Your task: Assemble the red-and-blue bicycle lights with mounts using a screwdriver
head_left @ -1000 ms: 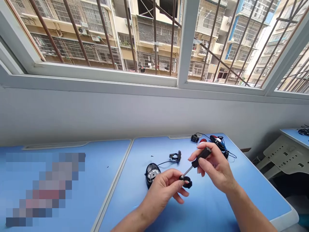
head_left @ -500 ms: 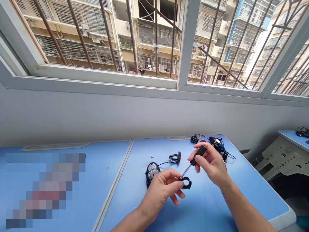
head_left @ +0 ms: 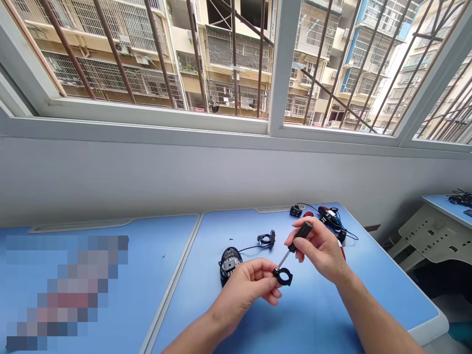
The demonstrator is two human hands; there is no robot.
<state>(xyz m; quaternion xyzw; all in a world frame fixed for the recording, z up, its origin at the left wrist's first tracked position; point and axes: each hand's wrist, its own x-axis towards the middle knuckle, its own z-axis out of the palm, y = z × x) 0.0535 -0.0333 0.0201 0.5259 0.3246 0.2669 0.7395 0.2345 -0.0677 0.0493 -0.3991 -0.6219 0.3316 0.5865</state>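
Between the thumb and fingers of my left hand (head_left: pixel 254 282) is a small black ring clamp (head_left: pixel 284 277), held above the blue table. My right hand (head_left: pixel 320 248) grips the black handle of a screwdriver (head_left: pixel 301 237). Its metal shaft slants down to the left, and the tip meets the clamp's end beside my left fingertips. Behind my left hand lies a dark oval device (head_left: pixel 230 263) with a grey inner face, partly covered by the hand. A thin cable runs from it to a black clamp-like part (head_left: pixel 267 239).
At the table's back right sit a small black box (head_left: pixel 295 211), a red round piece (head_left: pixel 308 214) and a tangle of black cables and parts (head_left: pixel 332 219). A second blue table (head_left: pixel 110 223) adjoins on the left, partly pixelated. A barred window stands behind.
The camera view has shifted slightly. The screwdriver tip stays at the clamp, and my left hand's lower fingers have curled in closer beneath it.
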